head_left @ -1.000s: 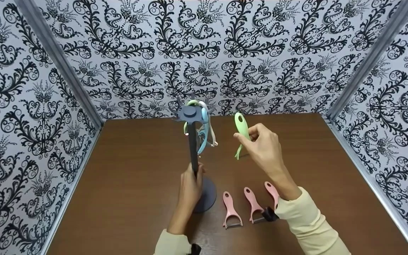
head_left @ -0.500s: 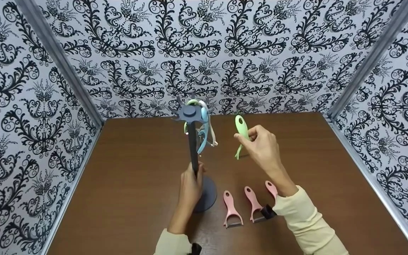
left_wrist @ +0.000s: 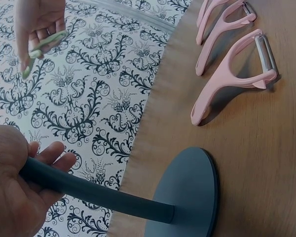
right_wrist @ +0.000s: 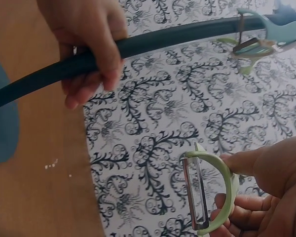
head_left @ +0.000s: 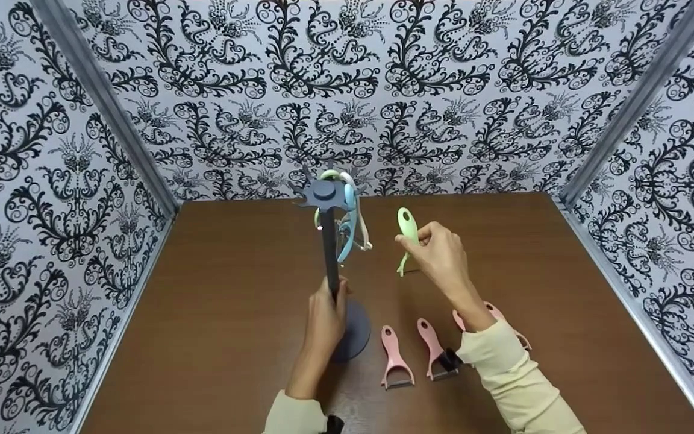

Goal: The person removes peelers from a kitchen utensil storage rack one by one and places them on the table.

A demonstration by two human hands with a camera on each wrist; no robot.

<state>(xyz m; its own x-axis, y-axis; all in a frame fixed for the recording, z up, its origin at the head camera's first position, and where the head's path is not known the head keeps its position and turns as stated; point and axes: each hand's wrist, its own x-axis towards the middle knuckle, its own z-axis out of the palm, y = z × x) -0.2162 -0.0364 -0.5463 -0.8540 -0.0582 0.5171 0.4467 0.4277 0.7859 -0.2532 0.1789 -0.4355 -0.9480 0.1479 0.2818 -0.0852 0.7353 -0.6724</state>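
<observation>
My left hand (head_left: 325, 316) grips the post of a dark grey hook stand (head_left: 329, 253), fingers wrapped round it above the round base (left_wrist: 187, 192). Several peelers hang from the stand's top hooks: a light blue peeler (head_left: 348, 232), a whitish one (head_left: 364, 232) and a green one partly hidden behind the post. To the right of the stand, my right hand (head_left: 443, 256) pinches a light green peeler (head_left: 407, 224) between thumb and fingers. Its handle hole points up and its blade end down, apart from the hooks. The right wrist view shows its metal blade (right_wrist: 196, 192).
Several pink peelers lie in a row on the brown table (head_left: 232, 289), among them one pink peeler (head_left: 392, 355) nearest the base and another pink peeler (head_left: 430, 340) beside it. My right sleeve (head_left: 503, 361) partly covers the others. Patterned walls (head_left: 347, 90) enclose the table.
My right hand has lowered slightly and shifted a little left with the green peeler. More of the rightmost pink peeler shows from behind the sleeve. The left hand keeps its grip on the post.
</observation>
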